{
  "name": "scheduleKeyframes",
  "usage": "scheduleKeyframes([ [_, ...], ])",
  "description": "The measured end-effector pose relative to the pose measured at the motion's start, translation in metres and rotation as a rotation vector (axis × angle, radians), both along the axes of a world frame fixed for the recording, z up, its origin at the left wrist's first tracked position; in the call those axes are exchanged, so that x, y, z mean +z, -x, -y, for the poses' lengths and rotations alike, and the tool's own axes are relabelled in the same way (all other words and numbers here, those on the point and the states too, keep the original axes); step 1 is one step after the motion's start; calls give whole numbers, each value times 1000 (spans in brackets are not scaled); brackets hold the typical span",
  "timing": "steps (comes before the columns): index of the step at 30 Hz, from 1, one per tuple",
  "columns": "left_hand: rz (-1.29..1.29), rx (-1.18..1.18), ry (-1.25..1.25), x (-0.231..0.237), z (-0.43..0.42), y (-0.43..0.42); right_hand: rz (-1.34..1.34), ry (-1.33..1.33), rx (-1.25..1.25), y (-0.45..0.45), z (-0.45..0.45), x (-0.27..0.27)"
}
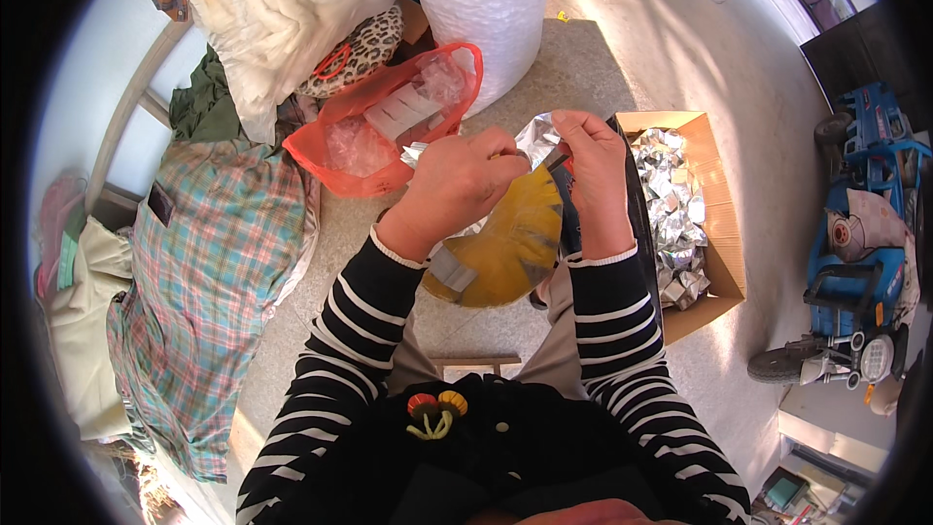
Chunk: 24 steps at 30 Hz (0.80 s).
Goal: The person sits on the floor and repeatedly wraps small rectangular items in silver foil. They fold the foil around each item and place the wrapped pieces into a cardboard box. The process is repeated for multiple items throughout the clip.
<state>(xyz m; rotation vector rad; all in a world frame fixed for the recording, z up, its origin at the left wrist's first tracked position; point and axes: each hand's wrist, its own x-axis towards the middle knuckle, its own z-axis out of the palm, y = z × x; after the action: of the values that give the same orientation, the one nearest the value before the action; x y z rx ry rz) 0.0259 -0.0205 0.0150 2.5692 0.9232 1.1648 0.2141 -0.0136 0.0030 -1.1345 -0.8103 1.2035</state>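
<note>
A crumpled piece of silver foil sheet [538, 138] stretches between my two hands. My right hand [596, 168] pinches its upper right edge between thumb and forefinger. My left hand [459, 182] is curled, its fingertips at the foil's other side; more silver foil [414, 153] pokes out on its left. Both hands are above a worn yellow round board [514, 251], which has a grey patch [452, 270] at its lower left. Right of my right hand stands an open cardboard box [721, 240] holding many crinkled silver foil pieces [669, 211].
A red plastic bag [313, 157] with clear plastic wrappings lies beyond my left hand. Behind it stand a white woven sack [485, 29] and a large bag of pale stuffing [299, 7]. Plaid cloth [211, 233] covers a seat at left. A blue tricycle [849, 255] is parked at right.
</note>
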Motion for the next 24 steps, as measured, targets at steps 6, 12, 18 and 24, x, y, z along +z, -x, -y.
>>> scheduleKeyframes([
  [6, -27, 4, 2, 0, 1, 0, 96, -1, 37, -1, 2, 3],
  [12, -55, -16, 35, 1, 1, 1, 180, -83, -46, 2, -1, -4],
  [18, -52, -47, 95, 2, 4, 3, 468, -227, -54, 6, 0, -12],
  [24, 315, -97, 357, 2, 8, 4, 561, -260, -56, 10, 1, -12],
])
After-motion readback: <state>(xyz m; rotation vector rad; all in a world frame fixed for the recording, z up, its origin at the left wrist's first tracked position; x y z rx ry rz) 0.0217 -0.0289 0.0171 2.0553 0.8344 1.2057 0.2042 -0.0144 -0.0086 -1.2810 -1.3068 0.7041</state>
